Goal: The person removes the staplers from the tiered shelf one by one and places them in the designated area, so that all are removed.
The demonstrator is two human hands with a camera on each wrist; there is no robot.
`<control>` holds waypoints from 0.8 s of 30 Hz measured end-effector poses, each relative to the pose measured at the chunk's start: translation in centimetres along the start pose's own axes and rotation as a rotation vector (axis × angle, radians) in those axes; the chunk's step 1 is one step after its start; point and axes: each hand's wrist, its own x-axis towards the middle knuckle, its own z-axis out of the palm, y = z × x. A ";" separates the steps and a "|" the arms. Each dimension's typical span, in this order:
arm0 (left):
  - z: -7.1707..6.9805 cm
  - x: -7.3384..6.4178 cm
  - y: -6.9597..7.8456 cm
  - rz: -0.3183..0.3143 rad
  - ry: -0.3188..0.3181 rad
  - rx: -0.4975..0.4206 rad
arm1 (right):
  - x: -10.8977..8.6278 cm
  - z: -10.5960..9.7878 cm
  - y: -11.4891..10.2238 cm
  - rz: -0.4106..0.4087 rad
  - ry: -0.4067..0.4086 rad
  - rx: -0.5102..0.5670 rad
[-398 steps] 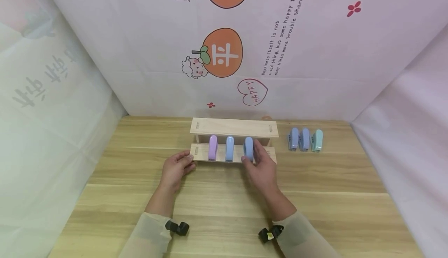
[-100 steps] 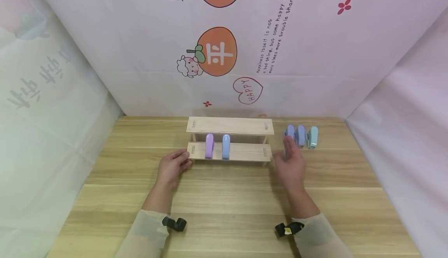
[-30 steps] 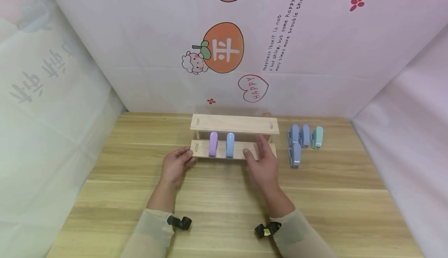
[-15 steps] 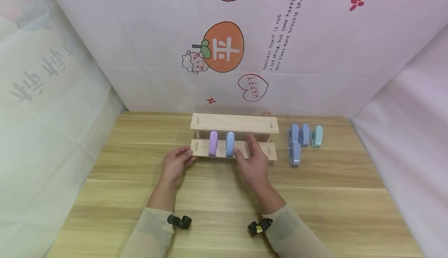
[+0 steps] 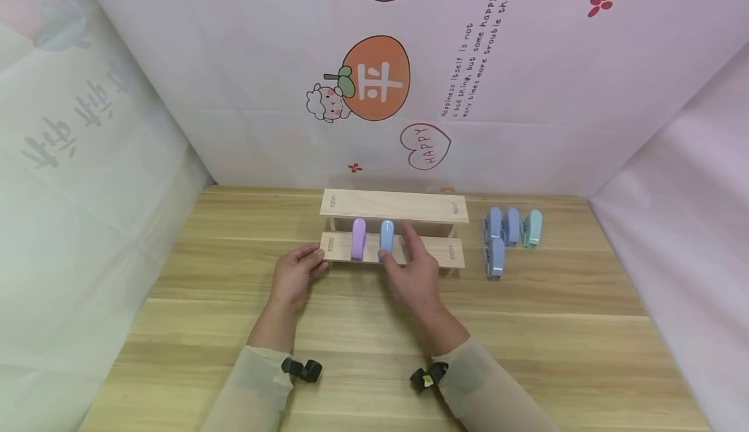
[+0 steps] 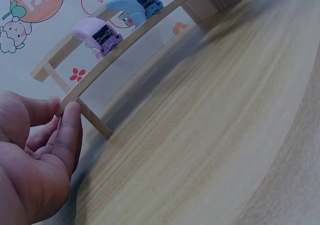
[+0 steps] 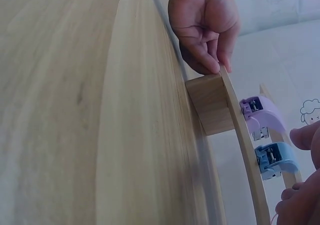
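My left hand [image 5: 294, 274] pinches the left end of the front board of a two-step wooden shelf [image 5: 445, 250], thumb above and fingers below. Two mini staplers stand on that board: a purple stapler [image 5: 358, 239] nearer the left and a light blue stapler [image 5: 387, 233] near the middle. Around the light blue one, my right hand [image 5: 417, 281] has its thumb at the front and its fingers spread to the right. In the right wrist view, a gap shows between the thumb [image 7: 304, 136] and the light blue stapler [image 7: 275, 157].
Right of the shelf, a blue stapler [image 5: 492, 224], another blue stapler [image 5: 511, 227] and a mint stapler [image 5: 532, 228] stand in a row on the wooden table [image 5: 562, 354]. One more blue stapler [image 5: 494, 259] is in front of the leftmost. A printed cloth [image 5: 526, 126] hangs behind.
The blue stapler formerly at the shelf's right now stands on the table, in front of the row. My right hand has returned and slid left to the light blue stapler. My left hand stays put.
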 end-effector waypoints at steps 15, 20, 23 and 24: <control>0.1 -0.2 0.2 -0.005 -0.002 0.002 | 0.4 1.2 0.5 -0.042 -0.008 -0.031; 0.0 -0.2 0.2 -0.006 0.002 0.002 | 0.5 1.7 0.7 -0.060 0.011 -0.098; 0.0 -0.2 0.2 -0.006 0.000 0.001 | 0.6 1.9 0.6 -0.064 0.019 -0.112; 0.0 -0.2 0.2 -0.006 0.000 0.001 | 0.6 2.0 0.6 -0.062 0.019 -0.116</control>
